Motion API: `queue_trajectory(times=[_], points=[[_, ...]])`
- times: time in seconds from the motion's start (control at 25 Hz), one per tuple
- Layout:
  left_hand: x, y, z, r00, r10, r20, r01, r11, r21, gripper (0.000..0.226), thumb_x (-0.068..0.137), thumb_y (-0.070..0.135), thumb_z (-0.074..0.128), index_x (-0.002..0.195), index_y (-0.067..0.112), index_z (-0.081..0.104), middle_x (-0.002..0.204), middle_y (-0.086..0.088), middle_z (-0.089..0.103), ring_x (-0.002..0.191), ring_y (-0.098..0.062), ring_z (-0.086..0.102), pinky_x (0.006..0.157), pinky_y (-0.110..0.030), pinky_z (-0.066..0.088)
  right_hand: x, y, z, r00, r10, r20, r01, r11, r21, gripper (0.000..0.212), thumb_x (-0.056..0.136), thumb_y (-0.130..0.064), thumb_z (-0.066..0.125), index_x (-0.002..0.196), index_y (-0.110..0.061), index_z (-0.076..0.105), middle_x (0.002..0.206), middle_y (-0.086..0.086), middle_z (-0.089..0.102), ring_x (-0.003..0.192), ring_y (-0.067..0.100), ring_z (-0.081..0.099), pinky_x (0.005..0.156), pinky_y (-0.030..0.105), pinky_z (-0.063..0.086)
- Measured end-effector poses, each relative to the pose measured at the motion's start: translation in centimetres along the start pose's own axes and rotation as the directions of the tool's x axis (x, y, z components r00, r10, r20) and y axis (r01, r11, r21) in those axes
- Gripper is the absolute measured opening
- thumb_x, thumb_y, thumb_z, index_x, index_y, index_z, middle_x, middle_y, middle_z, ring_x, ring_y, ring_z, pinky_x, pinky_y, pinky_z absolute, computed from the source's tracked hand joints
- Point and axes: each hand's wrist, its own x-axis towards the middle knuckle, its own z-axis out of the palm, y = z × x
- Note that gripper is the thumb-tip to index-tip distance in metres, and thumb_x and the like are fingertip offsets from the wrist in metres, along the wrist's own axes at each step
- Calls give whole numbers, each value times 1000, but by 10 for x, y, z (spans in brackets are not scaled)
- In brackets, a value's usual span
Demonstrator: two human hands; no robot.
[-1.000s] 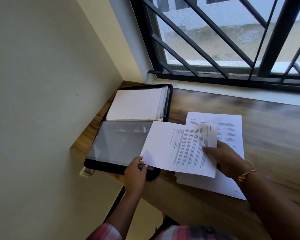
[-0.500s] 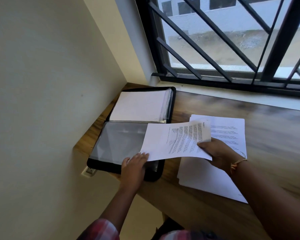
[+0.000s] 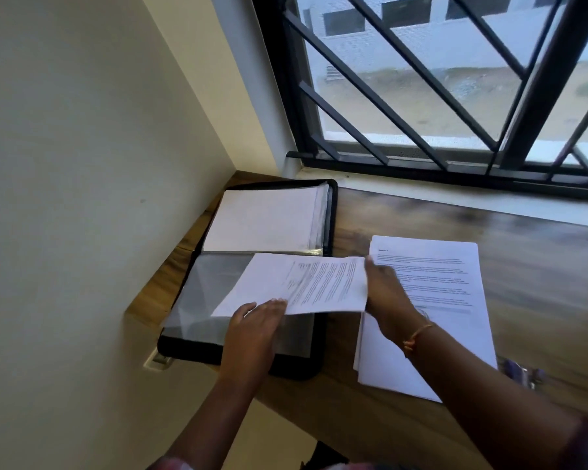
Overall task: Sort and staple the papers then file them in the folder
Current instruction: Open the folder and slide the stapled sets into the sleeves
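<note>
A black folder [image 3: 330, 218] lies open in the desk's left corner, white sheets in its far half and a clear plastic sleeve [image 3: 204, 300] in its near half. My right hand [image 3: 386, 293] grips the right edge of a printed set of papers [image 3: 306, 283] held low over the sleeve. My left hand [image 3: 257, 329] lies flat with straight fingers on the sleeve, its fingertips under the papers' near edge. A stack of printed papers [image 3: 448, 283] rests on the desk to the right of the folder.
The wooden desk [image 3: 540, 266] runs along a barred window [image 3: 438, 96]. A wall [image 3: 82, 164] closes off the left side. A small purple and metal object [image 3: 523, 373], partly hidden by my right arm, sits by the stack's near right corner. A wall socket [image 3: 158, 361] is below the desk edge.
My right hand has carried the printed papers left and lower over the folder's sleeve. My left hand let go of the papers' corner and now lies flat on the sleeve.
</note>
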Motion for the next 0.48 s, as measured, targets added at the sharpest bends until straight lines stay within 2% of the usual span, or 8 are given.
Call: queue_trajectory(times=[0.08, 0.12, 0.16, 0.24, 0.36, 0.4, 0.48], points=[[6, -4, -5, 999, 35, -18, -35, 999, -23, 53, 74, 4, 85, 124, 12, 69, 120, -3, 73, 108, -18, 71, 99, -42, 52, 2, 7, -2, 962, -171, -215, 146, 981, -126, 27, 105, -40, 51, 127, -23, 49, 106, 3, 68, 95, 24, 70, 83, 49, 61], [10, -7, -7, 998, 52, -28, -53, 998, -43, 54, 74, 3, 84, 125, 12, 68, 121, -3, 73, 109, -18, 70, 100, -42, 52, 2, 10, -1, 935, -265, -235, 212, 950, -228, 22, 104, -35, 53, 124, -26, 51, 107, 2, 67, 95, 21, 67, 83, 47, 60], [14, -10, -8, 997, 68, -41, -71, 996, -62, 54, 75, 2, 82, 126, 13, 68, 122, -2, 72, 111, -17, 69, 101, -41, 51, 0, 11, 4, 916, -342, -211, 275, 916, -293, 16, 104, -31, 54, 119, -27, 57, 108, 1, 68, 94, 17, 66, 77, 38, 59], [23, -18, -11, 992, 97, -84, -105, 991, -88, 52, 77, -1, 80, 126, 12, 68, 123, -2, 72, 112, -18, 69, 101, -40, 49, 1, 10, 22, 903, -406, -142, 354, 889, -289, 11, 104, -29, 55, 105, -27, 66, 104, -3, 70, 91, 11, 67, 66, 21, 55], [36, -25, -13, 975, 152, -164, -172, 978, -114, 44, 85, 0, 71, 128, 10, 67, 123, -3, 72, 111, -20, 68, 101, -40, 47, 10, 8, 48, 935, -353, -37, 332, 908, -256, 19, 104, -17, 54, 100, -18, 73, 99, 4, 74, 88, 18, 74, 71, 29, 63], [41, -27, -14, 967, 167, -192, -192, 974, -122, 40, 89, 3, 67, 129, 9, 67, 123, -3, 72, 111, -20, 68, 102, -40, 46, 13, 8, 54, 934, -356, 9, 341, 888, -309, 20, 102, -11, 55, 102, -15, 74, 100, 5, 75, 87, 18, 73, 73, 30, 63], [53, -32, -16, 957, 179, -228, -215, 966, -143, 35, 95, 10, 58, 129, 10, 67, 122, -3, 72, 110, -20, 67, 102, -39, 45, 21, 11, 62, 908, -406, 104, 405, 786, -466, 26, 96, -2, 55, 105, -14, 77, 101, -4, 74, 87, 13, 70, 79, 28, 60]])
